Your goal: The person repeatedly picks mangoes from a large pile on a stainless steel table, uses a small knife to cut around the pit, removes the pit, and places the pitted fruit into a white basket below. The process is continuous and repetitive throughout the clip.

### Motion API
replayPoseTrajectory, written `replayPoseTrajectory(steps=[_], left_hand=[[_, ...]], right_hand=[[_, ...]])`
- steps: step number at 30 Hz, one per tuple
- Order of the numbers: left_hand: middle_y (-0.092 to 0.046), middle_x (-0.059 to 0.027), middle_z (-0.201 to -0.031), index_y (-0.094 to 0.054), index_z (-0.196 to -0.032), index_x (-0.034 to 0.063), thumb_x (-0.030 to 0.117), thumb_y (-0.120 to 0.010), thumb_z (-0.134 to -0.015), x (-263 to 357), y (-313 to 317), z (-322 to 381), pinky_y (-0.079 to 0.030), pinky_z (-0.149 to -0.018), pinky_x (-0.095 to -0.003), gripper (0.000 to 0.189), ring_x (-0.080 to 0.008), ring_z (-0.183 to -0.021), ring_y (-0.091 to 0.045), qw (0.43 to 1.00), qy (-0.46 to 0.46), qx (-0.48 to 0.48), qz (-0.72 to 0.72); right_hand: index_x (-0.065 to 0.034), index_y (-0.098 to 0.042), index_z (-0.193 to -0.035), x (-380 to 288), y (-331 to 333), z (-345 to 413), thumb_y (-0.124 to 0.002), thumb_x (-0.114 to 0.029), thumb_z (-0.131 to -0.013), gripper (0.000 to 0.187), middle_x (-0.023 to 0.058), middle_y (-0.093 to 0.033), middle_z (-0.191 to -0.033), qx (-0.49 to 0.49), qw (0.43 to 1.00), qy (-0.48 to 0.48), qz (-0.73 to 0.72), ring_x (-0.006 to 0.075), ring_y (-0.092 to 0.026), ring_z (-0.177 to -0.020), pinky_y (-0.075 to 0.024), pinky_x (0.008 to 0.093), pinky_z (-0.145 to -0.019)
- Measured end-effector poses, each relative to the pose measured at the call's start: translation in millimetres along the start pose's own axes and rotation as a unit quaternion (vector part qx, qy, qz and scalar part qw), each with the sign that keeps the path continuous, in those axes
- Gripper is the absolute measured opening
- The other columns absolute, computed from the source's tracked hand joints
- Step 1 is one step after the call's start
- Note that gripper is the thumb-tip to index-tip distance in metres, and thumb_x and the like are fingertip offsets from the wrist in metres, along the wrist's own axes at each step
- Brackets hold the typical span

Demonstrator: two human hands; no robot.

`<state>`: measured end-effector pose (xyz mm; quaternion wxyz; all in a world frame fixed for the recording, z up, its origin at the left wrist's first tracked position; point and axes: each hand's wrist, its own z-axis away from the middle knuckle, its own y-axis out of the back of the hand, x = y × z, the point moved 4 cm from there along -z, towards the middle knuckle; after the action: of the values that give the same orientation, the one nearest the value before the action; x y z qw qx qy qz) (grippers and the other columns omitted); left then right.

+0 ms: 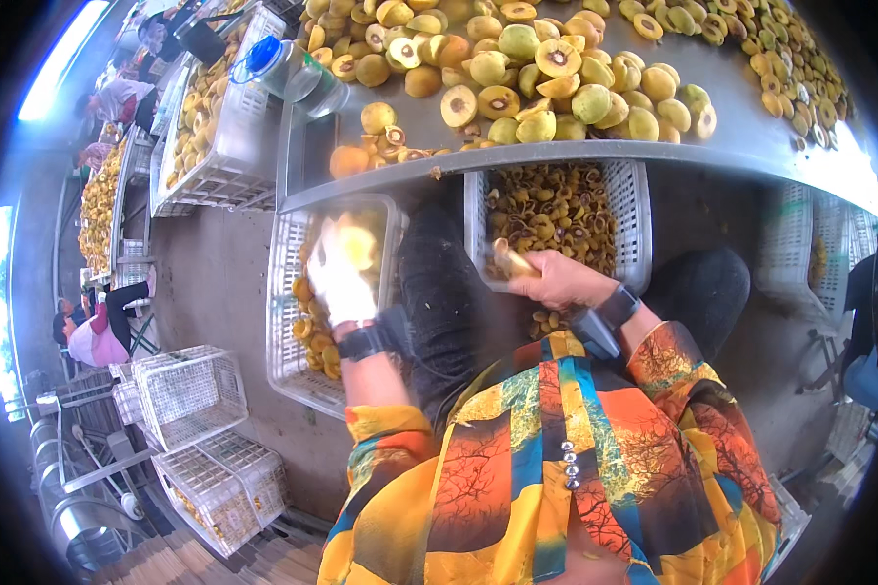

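Observation:
My left hand (342, 270), in a white glove, is blurred over the left white plastic crate (285, 365); a yellow fruit piece (353, 247) shows at its fingers, but whether it is gripped I cannot tell. My bare right hand (560, 278) is closed around a tool's pale handle (516, 259), its far end blurred. That hand is over the near edge of a second white crate (633, 219), which holds many small fruit scraps (556, 201). Halved yellow fruits (497, 102) with brown centres lie heaped on the metal table (424, 162) ahead.
A water bottle with a blue cap (300, 77) lies at the table's left corner. Crates of fruit (227, 146) stand beyond it. Further crates (190, 398) are stacked at the lower left. A person in pink (99, 336) sits at the far left.

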<state>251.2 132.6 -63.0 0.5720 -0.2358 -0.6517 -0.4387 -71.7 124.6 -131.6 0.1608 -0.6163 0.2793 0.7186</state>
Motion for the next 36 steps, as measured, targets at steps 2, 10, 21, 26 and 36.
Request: replayPoseTrajectory(steps=[2,10,21,26,36], left_hand=[[-0.06,-0.017,-0.11,-0.06,-0.117,0.0078,0.039,-0.056,-0.088,18,15,-3,-0.049,-0.083,-0.0388,0.042,-0.0295,-0.094,-0.061,0.92,-0.173,0.079,-0.342],[-0.061,-0.0172,-0.112,-0.046,-0.131,0.0132,0.041,-0.065,-0.078,108,-150,-62,-0.045,-0.089,-0.0427,0.063,-0.0328,-0.103,-0.058,0.847,-0.263,-0.079,-0.455],[-0.057,-0.0158,-0.118,-0.04,-0.137,0.0162,0.022,-0.065,-0.072,117,-191,-42,-0.047,-0.09,-0.0405,0.07,-0.0333,-0.105,-0.057,0.85,-0.317,-0.176,-0.381],[-0.054,-0.0167,-0.122,-0.041,-0.136,0.0118,-0.002,-0.055,-0.068,137,-162,30,-0.044,-0.095,-0.0399,0.07,-0.0344,-0.11,-0.052,0.764,-0.46,-0.311,-0.329],[-0.057,-0.0084,-0.113,-0.049,-0.125,0.0111,0.039,-0.055,-0.091,54,-171,62,-0.045,-0.092,-0.0375,0.044,-0.0234,-0.104,-0.055,0.827,0.204,-0.15,0.502]], right_hand=[[-0.0027,-0.059,-0.092,33,1,5,-0.058,-0.03,-0.085,0.028,0.0168,-0.064,-0.074,0.064,0.918,-0.069,0.385,0.0294,-0.063,-0.063,-0.0502,0.0391,-0.055],[-0.0026,-0.048,-0.088,1,7,5,-0.064,-0.032,-0.08,0.035,0.0181,-0.058,-0.061,0.192,0.912,-0.04,0.359,0.0377,-0.06,-0.06,-0.0477,0.0454,-0.054],[-0.0003,-0.05,-0.115,-39,57,23,-0.065,-0.026,-0.084,0.044,0.019,-0.063,-0.074,0.374,0.92,-0.081,0.086,0.031,-0.065,-0.064,-0.0503,0.036,-0.058],[-0.001,-0.044,-0.123,-72,69,-19,-0.055,-0.026,-0.093,0.041,0.0035,-0.06,-0.076,0.318,0.904,-0.022,-0.287,0.0053,-0.048,-0.05,-0.0358,0.0182,-0.04],[-0.0014,-0.043,-0.111,-71,24,-56,-0.049,-0.029,-0.096,0.033,0.0169,-0.061,-0.072,0.42,0.895,0.035,-0.145,0.0236,-0.054,-0.044,-0.0408,0.0329,-0.04]])
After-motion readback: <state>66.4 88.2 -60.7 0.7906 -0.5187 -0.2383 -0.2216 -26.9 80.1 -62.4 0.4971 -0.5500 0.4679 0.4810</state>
